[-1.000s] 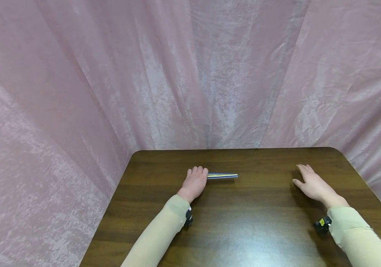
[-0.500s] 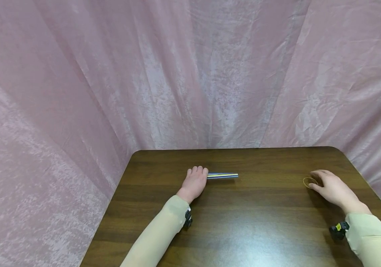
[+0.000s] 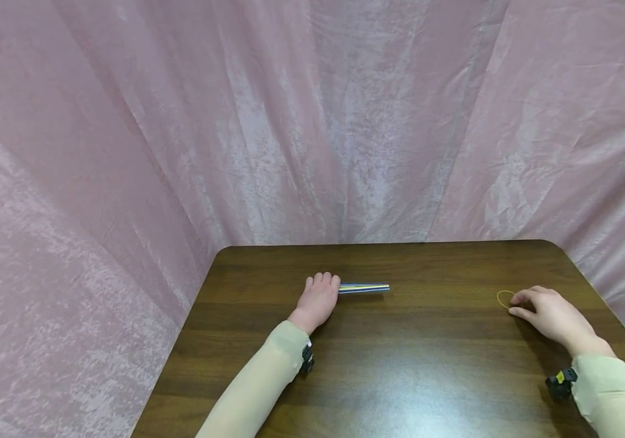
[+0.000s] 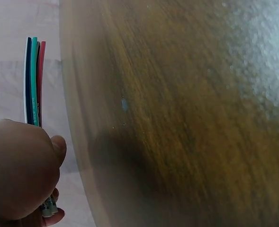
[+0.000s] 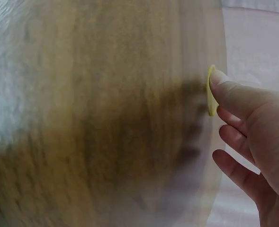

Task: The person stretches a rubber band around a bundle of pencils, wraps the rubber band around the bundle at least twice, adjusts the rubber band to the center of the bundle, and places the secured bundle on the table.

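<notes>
Yellow band (image 5: 211, 105) — right side of the head view, newly pinched in the right hand (image 3: 553, 313); sticks (image 3: 364, 289) below centre, gripped in the left hand (image 3: 317, 301) — leaving both occupied.

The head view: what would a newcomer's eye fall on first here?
Probably the shiny pink curtain, filling the space behind the brown table. Next, left of the table's middle, the left hand grips a bundle of coloured sticks. Near the table's right side, the right hand pinches a thin yellow loop.
</notes>
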Demonstrator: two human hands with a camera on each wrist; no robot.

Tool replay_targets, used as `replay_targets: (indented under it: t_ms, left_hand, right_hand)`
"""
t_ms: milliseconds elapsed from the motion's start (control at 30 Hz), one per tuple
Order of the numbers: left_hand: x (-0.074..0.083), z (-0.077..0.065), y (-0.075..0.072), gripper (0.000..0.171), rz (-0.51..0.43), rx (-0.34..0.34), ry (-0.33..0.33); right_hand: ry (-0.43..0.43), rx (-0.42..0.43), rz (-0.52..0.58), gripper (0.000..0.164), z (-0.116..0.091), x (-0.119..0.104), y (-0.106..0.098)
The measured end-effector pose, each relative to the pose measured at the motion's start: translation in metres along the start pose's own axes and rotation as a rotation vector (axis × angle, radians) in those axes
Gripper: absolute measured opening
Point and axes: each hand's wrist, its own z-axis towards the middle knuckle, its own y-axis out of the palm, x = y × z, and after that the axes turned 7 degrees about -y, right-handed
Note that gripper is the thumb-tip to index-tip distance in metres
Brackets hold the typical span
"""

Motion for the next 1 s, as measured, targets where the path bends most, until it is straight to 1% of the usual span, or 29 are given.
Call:
replay_targets:
  t_ms: [133, 200, 300, 367, 467, 567, 733, 833, 1000]
  left_hand:
    - [0.000, 0.000, 0.000, 0.014, -0.004, 0.013, 0.002]
    - [0.001, -0.001, 0.002, 0.014, -0.007, 0.033, 0.006]
    - [0.001, -0.001, 0.001, 0.014, -0.010, 0.033, 0.007]
    - [0.002, -0.001, 0.000, 0.014, -0.009, 0.023, 0.006]
    - [0.003, 0.000, -0.001, 0.014, -0.007, -0.012, 0.000]
    - [0.004, 0.001, -0.001, 0.014, -0.005, -0.032, -0.002]
    - [0.005, 0.001, 0.001, 0.015, 0.014, -0.046, -0.005]
    - [0.005, 0.000, 0.001, 0.014, 0.015, -0.040, -0.006]
    - [0.006, -0.001, 0.002, 0.013, 0.006, -0.032, -0.005]
  right_hand:
    - [-0.001, 0.002, -0.005, 0.012, -0.001, 0.001, 0.004]
    - [-0.001, 0.003, -0.011, 0.010, -0.001, 0.002, 0.006]
    - [-0.007, 0.016, -0.020, 0.010, -0.001, 0.002, 0.007]
    - [-0.018, 0.032, -0.032, 0.011, -0.001, 0.001, 0.008]
    - [-0.031, 0.058, -0.048, 0.012, -0.002, -0.001, 0.009]
    - [-0.031, 0.061, -0.054, 0.010, -0.001, -0.003, 0.009]
    - [-0.007, 0.013, -0.055, 0.009, -0.001, -0.003, 0.010]
    - [0.004, 0.006, -0.043, 0.009, -0.001, -0.003, 0.011]
    - [-0.001, 0.102, 0.011, 0.011, 0.002, -0.004, 0.014]
